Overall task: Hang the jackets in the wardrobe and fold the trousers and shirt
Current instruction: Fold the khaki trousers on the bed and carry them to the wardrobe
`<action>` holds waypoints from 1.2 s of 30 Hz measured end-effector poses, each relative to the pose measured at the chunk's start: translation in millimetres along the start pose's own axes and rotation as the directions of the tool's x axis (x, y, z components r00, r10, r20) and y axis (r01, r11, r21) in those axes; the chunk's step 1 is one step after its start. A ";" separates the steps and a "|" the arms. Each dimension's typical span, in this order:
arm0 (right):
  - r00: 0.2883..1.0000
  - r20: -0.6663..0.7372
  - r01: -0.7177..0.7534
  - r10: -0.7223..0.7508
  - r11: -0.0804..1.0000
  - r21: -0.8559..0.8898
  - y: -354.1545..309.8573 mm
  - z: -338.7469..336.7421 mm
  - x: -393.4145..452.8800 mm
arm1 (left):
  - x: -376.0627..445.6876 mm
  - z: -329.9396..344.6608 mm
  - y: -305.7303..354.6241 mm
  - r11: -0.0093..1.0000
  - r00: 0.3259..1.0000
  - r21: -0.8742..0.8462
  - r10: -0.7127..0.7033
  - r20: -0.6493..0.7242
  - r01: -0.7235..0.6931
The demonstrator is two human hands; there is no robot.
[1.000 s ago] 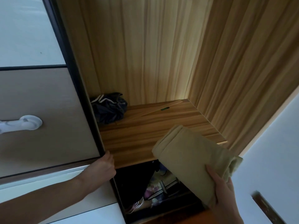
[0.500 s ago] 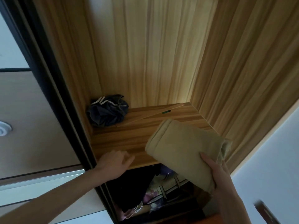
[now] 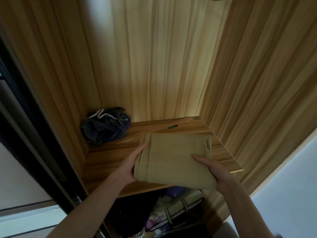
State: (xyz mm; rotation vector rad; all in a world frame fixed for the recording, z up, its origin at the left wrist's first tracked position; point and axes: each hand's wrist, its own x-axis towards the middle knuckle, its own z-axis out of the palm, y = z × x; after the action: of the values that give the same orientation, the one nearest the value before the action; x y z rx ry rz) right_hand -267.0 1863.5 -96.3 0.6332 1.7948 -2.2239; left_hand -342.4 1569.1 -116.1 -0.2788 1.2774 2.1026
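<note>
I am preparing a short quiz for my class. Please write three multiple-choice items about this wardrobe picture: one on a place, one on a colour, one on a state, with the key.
1. Where does the crumpled dark blue garment lie?
A. back left corner of the wooden shelf
B. front right edge
C. below the shelf

2. What colour is the folded cloth bundle?
A. white
B. olive-tan
C. red

3. How is the bundle held?
A. by one hand
B. by no hand
C. by both hands

Key: 1 A, it sits against the left wall at the back. 2 B, its fabric is olive-tan. 3 C, the left hand and the right hand grip its two sides.
</note>
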 end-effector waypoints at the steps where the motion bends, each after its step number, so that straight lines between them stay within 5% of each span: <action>1: 1.000 0.021 -0.009 0.009 0.999 -0.031 -2.9 -1.0 9.0 | 5.7 -1.2 1.8 0.997 0.999 0.077 0.014 -0.049 -0.011; 14: 0.981 -0.111 0.095 -0.158 0.895 -0.436 17.0 0.6 168.6 | 89.1 -27.8 -33.1 0.937 0.893 0.263 0.310 -0.325 -0.230; 28: 0.937 -0.223 0.088 -0.270 0.798 -0.596 71.4 -49.0 226.3 | 157.2 -24.7 -79.2 0.930 0.897 0.359 0.224 -0.380 -0.080; 36: 0.848 -0.251 0.110 -0.467 0.618 -0.778 68.3 -51.9 232.2 | 174.0 -12.6 -86.5 0.719 0.805 0.692 0.450 -0.386 -0.070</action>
State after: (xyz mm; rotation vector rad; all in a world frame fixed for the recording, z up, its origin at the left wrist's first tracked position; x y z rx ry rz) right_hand -433.3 1921.1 -270.4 0.6958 2.9676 -1.2663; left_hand -422.9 1658.5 -269.3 -0.3927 2.4440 1.6841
